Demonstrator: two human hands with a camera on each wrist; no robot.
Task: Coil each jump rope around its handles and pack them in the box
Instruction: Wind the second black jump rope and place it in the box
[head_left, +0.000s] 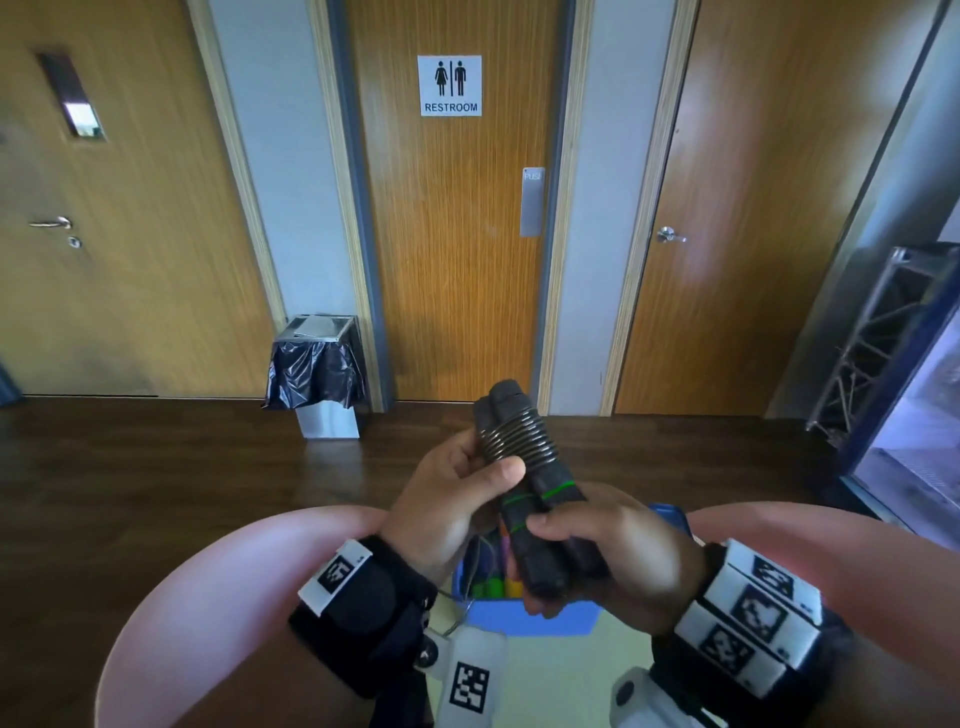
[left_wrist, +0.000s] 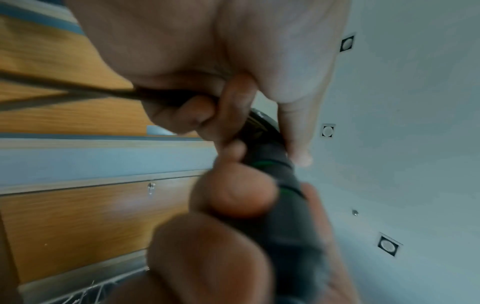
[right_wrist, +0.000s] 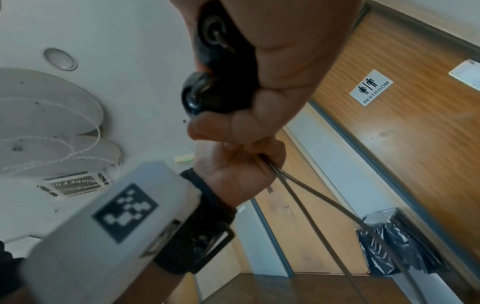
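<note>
Right hand (head_left: 613, 545) clamps paired black handles (head_left: 540, 525) above blue box (head_left: 545, 618); left hand (head_left: 452, 499) pinches rope (right_wrist: 298, 197), keeping coils (head_left: 519, 436) tight

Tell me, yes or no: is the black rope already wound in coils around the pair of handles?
Yes, the head view shows the black rope wound in tight coils around the upper part of the two black handles, gripped by the left hand and right hand.

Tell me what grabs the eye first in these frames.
Dead centre in the head view, both hands hold a black jump rope, its cord coiled tightly around the paired handles: the left hand at the coils, the right hand on the handle ends. Behind stands a wooden door bearing a RESTROOM sign, and below the hands sits a blue box.
</note>
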